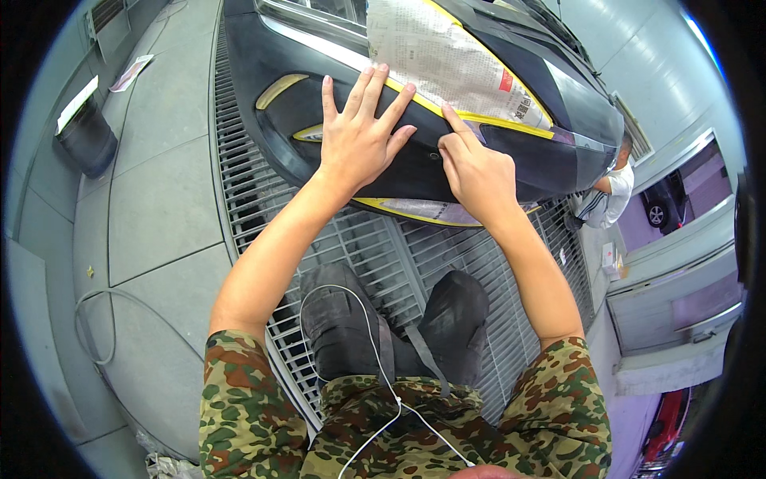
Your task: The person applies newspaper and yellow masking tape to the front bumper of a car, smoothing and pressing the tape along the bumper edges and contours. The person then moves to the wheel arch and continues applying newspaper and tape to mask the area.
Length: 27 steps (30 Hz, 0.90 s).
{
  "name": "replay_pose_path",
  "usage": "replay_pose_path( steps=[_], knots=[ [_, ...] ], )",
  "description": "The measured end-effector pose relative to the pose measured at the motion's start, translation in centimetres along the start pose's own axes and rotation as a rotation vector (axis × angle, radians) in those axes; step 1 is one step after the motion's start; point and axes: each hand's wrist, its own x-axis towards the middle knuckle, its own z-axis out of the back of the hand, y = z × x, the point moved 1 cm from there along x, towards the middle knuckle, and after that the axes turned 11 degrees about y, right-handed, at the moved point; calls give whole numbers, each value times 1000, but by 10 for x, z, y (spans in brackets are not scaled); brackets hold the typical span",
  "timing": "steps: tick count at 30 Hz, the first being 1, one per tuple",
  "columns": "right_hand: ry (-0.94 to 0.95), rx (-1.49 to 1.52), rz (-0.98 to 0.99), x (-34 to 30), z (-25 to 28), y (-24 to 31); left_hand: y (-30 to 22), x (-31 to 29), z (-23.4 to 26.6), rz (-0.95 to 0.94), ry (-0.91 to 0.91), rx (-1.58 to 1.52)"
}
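A dark car bumper lies in front of me, above a floor grating. Newspaper covers the area just beyond it, edged with yellow masking tape. My left hand is open, its fingers spread on the dark panel, with some fingertips at the taped edge. To its right, my right hand rests an outstretched index finger on the tape line; the other fingers are curled in, and nothing shows in them. More taped covering runs along the bumper's lower edge, partly hidden by my right hand.
Metal grating lies under my boots. A black bin stands at the left, with a hose on the floor nearer me. Another person in a white top is low beside the car at the right. A thin white cable hangs before me.
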Motion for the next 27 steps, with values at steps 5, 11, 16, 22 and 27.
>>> replay_pose_path(
  steps=[5, 11, 16, 22, 27],
  knots=[
    [33, 11, 4, -5, 0, -10, -4, 0, -1, 48, 3, 16],
    [-94, 429, 10, 14, 8, -10, -5, 0, 6, 46, -3, -10],
    [-85, 861, -86, 50, 2, 1, 6, 8, 17, 66, -72, -194],
    [-59, 928, -185, 73, 0, 16, 19, 16, 19, 91, -169, -348],
    [-105, 930, -138, 87, 0, 20, 18, 21, 14, 141, -255, -419]
  ],
)
